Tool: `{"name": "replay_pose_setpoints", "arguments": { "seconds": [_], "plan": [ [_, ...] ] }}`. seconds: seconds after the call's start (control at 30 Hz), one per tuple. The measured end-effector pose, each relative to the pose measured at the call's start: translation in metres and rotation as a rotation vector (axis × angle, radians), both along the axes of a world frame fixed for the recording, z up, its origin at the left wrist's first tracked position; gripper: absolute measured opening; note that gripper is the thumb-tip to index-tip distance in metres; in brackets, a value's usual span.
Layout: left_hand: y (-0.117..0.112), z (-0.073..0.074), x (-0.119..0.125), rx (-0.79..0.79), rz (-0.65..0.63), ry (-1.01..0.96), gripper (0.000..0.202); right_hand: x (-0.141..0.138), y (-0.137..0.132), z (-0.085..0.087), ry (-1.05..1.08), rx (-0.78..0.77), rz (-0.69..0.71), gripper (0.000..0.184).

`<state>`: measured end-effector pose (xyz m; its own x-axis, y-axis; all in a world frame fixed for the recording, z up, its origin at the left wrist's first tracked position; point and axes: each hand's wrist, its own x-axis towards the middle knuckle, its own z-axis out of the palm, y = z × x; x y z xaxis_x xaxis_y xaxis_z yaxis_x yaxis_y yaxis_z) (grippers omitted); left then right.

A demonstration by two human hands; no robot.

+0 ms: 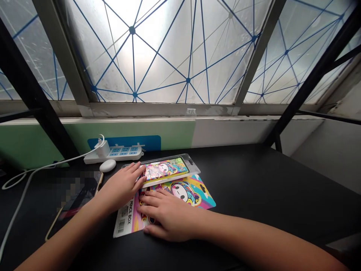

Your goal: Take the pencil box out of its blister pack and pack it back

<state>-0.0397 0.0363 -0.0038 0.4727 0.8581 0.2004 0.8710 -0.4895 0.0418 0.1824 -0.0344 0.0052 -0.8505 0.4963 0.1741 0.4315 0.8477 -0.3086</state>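
My left hand (pixel 122 184) rests on the left end of a colourful pencil box in a clear plastic blister (pixel 169 169), with the fingers curled on its edge. My right hand (pixel 163 214) lies flat, fingers stretched out, on the bright printed backing card (pixel 194 192). The card lies on the black desk (pixel 267 188) just in front of the box and reads "PENCIL BOX" at its left end. The box overlaps the card's far edge.
A white power strip (pixel 118 152) with a plugged-in charger and white cable (pixel 42 167) lies at the back left. A small white oval case (pixel 107 165) sits beside it. A blurred dark item (pixel 76 192) lies left of my arms. A patterned window stands behind the desk.
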Motion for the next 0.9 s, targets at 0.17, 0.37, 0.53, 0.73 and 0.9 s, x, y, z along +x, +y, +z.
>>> {"name": "replay_pose_setpoints", "arguments": {
  "seconds": [0.17, 0.37, 0.53, 0.73, 0.9],
  "plan": [
    [0.001, -0.003, -0.001, 0.031, -0.01, 0.013, 0.052, 0.001, 0.002, -0.001, 0.006, 0.028, -0.002, 0.043],
    [0.003, -0.004, -0.002, 0.052, -0.027, 0.016, 0.051, -0.003, 0.0, -0.001, 0.065, 0.103, 0.038, 0.029],
    [0.003, -0.002, -0.004, 0.038, -0.056, -0.007, 0.054, 0.013, 0.026, 0.013, 0.249, 0.244, -0.105, 0.024],
    [0.001, 0.002, -0.003, 0.027, -0.037, -0.035, 0.054, 0.076, 0.094, 0.018, 0.146, 0.145, -0.496, 0.024],
    [0.0, 0.005, -0.002, 0.041, -0.039, 0.0, 0.053, 0.093, 0.109, 0.012, 0.107, 0.059, -0.466, 0.033]
  ]
}}
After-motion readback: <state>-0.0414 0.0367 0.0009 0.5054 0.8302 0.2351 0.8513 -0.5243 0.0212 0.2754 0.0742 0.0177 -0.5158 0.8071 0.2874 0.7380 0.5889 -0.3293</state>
